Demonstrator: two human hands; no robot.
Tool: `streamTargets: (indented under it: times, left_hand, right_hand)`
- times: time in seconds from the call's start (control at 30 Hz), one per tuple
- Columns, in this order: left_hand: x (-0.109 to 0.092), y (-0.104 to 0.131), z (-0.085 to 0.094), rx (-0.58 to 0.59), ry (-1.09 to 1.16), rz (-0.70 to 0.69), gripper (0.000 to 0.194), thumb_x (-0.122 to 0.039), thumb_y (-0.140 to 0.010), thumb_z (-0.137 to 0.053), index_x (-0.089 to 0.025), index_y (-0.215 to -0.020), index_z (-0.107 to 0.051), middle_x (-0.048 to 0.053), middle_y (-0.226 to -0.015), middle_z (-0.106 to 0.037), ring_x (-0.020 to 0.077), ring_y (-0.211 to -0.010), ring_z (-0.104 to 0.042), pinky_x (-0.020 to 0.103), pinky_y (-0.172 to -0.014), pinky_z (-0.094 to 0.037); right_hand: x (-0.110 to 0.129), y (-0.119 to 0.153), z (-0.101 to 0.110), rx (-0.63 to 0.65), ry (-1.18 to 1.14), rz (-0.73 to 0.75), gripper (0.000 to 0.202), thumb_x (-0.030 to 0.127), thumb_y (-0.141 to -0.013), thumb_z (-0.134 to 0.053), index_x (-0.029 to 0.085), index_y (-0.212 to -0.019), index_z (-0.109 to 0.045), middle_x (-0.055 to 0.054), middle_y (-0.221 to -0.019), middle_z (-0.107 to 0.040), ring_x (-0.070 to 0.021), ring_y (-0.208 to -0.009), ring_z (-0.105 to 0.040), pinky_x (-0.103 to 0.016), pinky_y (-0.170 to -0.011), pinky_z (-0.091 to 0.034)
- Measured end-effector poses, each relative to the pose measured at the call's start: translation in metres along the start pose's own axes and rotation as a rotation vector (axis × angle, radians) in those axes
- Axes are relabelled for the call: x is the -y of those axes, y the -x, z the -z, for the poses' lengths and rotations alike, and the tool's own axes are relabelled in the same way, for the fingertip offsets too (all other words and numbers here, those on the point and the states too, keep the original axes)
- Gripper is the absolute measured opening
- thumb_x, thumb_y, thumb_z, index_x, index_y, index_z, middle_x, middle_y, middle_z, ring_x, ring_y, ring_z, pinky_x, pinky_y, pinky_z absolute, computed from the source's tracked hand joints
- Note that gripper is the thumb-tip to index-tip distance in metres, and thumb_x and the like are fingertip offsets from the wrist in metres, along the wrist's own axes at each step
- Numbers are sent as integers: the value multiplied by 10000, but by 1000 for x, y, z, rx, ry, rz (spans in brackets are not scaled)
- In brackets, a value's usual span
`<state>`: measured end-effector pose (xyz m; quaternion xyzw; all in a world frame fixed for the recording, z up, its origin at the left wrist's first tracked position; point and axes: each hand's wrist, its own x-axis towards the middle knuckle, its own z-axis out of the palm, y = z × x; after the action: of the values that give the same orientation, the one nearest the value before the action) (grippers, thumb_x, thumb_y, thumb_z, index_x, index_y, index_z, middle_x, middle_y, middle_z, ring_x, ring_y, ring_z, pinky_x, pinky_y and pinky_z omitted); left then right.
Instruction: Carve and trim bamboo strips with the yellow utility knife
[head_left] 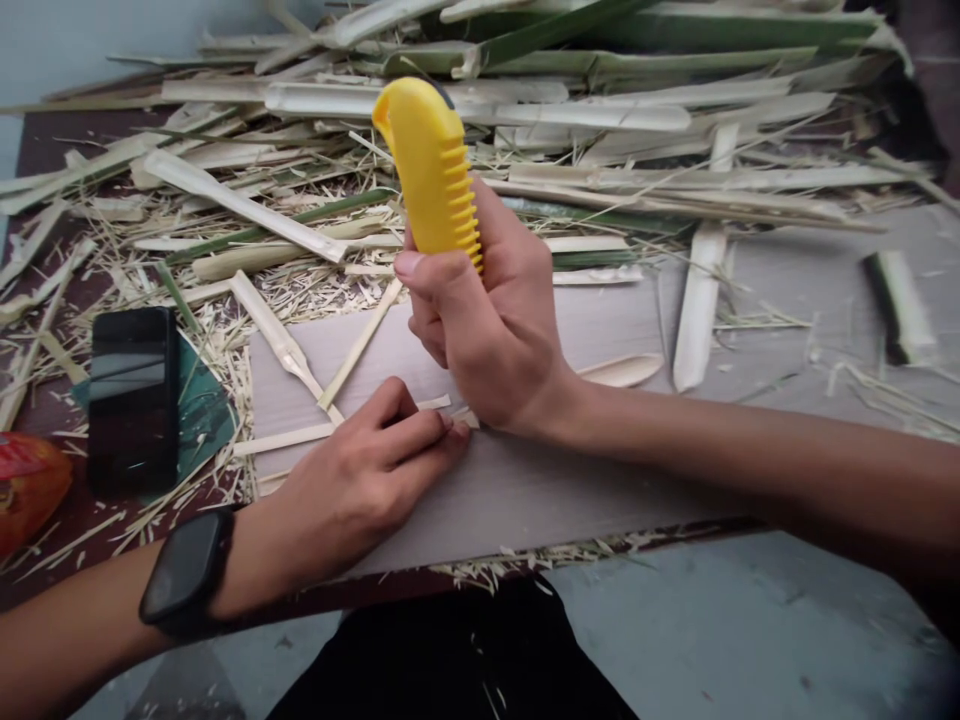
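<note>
My right hand (495, 310) is wrapped round a yellow utility knife (431, 165) with a ribbed edge, its handle end pointing up. The knife's blade end is hidden by the hand. Close by on the left, my left hand (375, 465) presses a thin pale bamboo strip (289, 437) to the grey board (570, 500), fingers pinched near the strip's right end. A notched bamboo piece (281, 345) and another narrow strip (360, 345) cross just beyond the left hand. Past my right wrist lies a pointed pale piece (622, 370).
Split bamboo lengths (480, 105) and shavings are heaped across the far side. At the left are a black phone (133, 400), a green sheet (202, 410) and an orange-red packet (30, 490). A flat bamboo piece (697, 310) lies right of the hands. The table's near edge borders my lap.
</note>
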<state>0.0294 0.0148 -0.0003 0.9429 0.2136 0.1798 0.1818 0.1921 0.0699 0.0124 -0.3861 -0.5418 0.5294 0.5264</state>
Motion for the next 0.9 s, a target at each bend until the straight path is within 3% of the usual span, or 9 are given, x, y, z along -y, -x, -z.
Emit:
streamTargets:
  times: [0.17, 0.33, 0.5, 0.67, 0.9]
  left_hand:
    - [0, 0, 1, 14, 21, 15, 312, -112, -1032, -447, -20, -1295, -588, 160, -1118, -643, 313, -1146, -496, 417, -852, -555]
    - [0, 1, 1, -1, 34, 35, 289, -80, -998, -515, -36, -1268, -608, 128, -1039, -640, 244, -974, -489, 395, -824, -544]
    - [-3, 4, 4, -153, -61, 99, 316, 0, -926, -594, -29, -1238, -629, 160, -1143, -625, 235, -1005, -501, 405, -878, -529]
    - [-4, 4, 7, -81, -300, 139, 348, -81, -930, -638, -23, -1272, -606, 156, -1055, -649, 263, -949, -505, 435, -797, -534]
    - [-4, 2, 8, -82, -164, 237, 304, -56, -952, -604, -85, -1255, -605, 79, -968, -615, 197, -875, -552, 344, -742, -521]
  right_hand:
    - [2, 2, 2, -1, 6, 55, 276, 443, -940, -621, 248, -872, -439, 39, -738, -387, -85, -480, -250, -281, -435, -277]
    - [-2, -2, 3, 38, 2, 26, 258, 440, -943, -613, 254, -895, -441, 69, -636, -351, -93, -463, -247, -274, -443, -275]
    - [-5, -5, 2, 26, -24, 19, 193, 382, -988, -531, 249, -887, -433, 88, -572, -348, -86, -438, -223, -260, -431, -255]
    - [-5, -6, 4, 46, -50, -18, 280, 447, -911, -655, 271, -856, -444, 79, -570, -353, -103, -442, -230, -285, -405, -251]
    - [-7, -7, 3, 24, -65, -24, 252, 426, -929, -626, 275, -861, -437, 84, -554, -353, -107, -424, -222, -291, -398, -231]
